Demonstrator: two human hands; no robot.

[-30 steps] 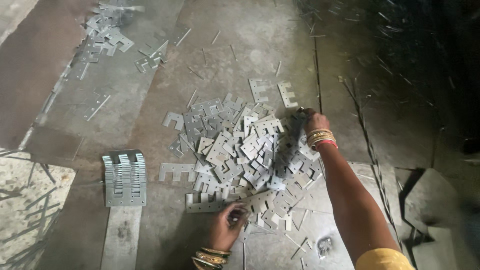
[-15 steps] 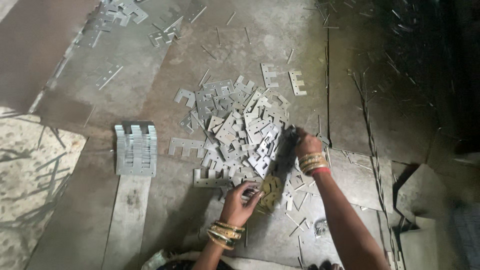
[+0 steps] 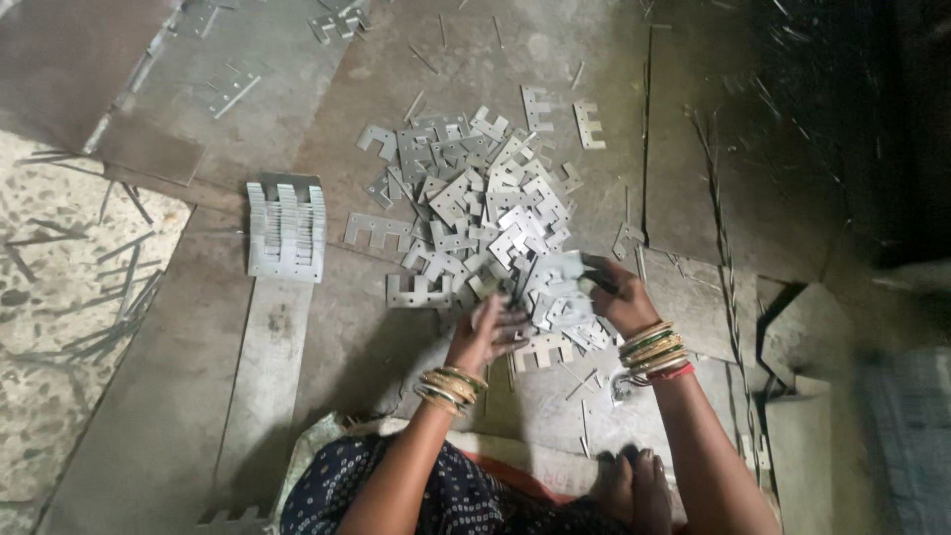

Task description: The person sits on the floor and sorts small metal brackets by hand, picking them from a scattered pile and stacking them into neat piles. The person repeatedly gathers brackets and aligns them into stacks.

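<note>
Both hands close on a bunch of thin, stiff, E-shaped metal plates [image 3: 560,297], left hand [image 3: 487,335] cupping underneath, right hand [image 3: 619,297] pinching the far edge; light, sharp-edged, apt to slide apart.

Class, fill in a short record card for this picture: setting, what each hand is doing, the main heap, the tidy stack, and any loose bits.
Setting: worn metal sheets laid on the floor, seen from above
Left hand: on the near edge of the heap, touching plates
Right hand: gripping a bunch of plates
Heap: flat grey notched metal plates, jumbled
Stack: like plates lined up neatly, left of the heap
Loose bits: two plates beyond the heap; thin metal strips at far left
</note>
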